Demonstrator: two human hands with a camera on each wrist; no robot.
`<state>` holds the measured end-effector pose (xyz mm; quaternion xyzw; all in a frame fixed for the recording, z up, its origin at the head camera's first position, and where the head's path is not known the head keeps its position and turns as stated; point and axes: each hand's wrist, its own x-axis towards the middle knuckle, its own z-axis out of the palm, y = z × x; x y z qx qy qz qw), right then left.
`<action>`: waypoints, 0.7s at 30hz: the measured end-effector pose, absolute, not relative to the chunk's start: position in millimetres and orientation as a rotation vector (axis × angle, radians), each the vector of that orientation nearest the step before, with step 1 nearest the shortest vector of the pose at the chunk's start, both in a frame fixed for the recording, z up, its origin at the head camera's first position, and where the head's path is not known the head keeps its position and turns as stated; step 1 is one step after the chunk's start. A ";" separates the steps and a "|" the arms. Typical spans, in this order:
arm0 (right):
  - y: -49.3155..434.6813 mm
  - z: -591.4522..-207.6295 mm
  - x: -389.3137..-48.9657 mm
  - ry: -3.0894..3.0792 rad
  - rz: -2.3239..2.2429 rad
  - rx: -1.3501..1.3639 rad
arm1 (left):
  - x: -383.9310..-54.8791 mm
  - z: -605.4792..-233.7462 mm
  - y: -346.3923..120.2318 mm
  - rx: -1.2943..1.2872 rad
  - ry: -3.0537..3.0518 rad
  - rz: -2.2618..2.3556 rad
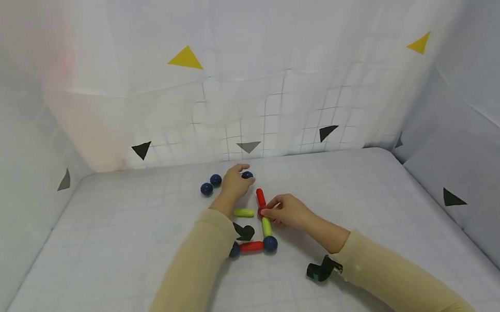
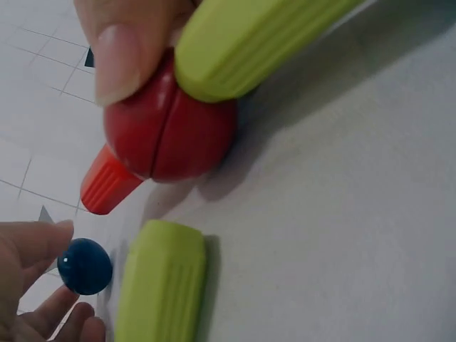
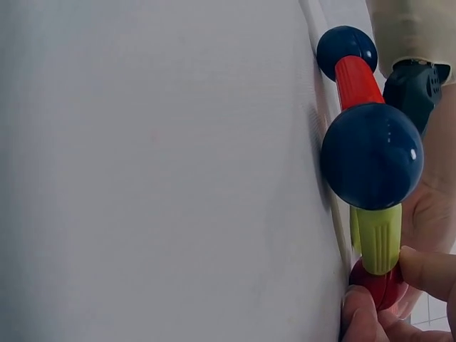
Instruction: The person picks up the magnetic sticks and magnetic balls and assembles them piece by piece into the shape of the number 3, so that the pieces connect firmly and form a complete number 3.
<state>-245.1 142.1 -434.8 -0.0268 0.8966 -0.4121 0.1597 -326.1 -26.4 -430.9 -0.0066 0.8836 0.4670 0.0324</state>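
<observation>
On the white bench (image 1: 351, 180), the right hand (image 1: 291, 210) pinches a red ball (image 2: 171, 135) between thumb and fingers. From that ball one red rod (image 1: 261, 197) points toward the back wall (image 1: 244, 110), and a lime rod (image 1: 266, 227) runs the other way to a large blue ball (image 1: 270, 243). A second red rod (image 1: 251, 247) joins it to another blue ball (image 1: 234, 250). The left hand (image 1: 236, 182) curves about a loose blue ball (image 1: 246, 175); whether its grip pinches it, I cannot tell. Two more blue balls (image 1: 206, 189) lie just beside it, and a loose lime rod (image 1: 244, 212) lies nearer.
</observation>
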 end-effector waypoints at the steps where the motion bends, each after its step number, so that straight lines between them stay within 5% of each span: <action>1: 142.0 -435.4 -245.6 2.563 -1.179 -0.082 | -326.4 -431.5 -26.6 -0.027 2.725 1.425; 21: 139.7 -436.0 -245.8 2.566 -1.176 -0.052 | -328.2 -439.6 -31.6 -0.071 2.757 1.401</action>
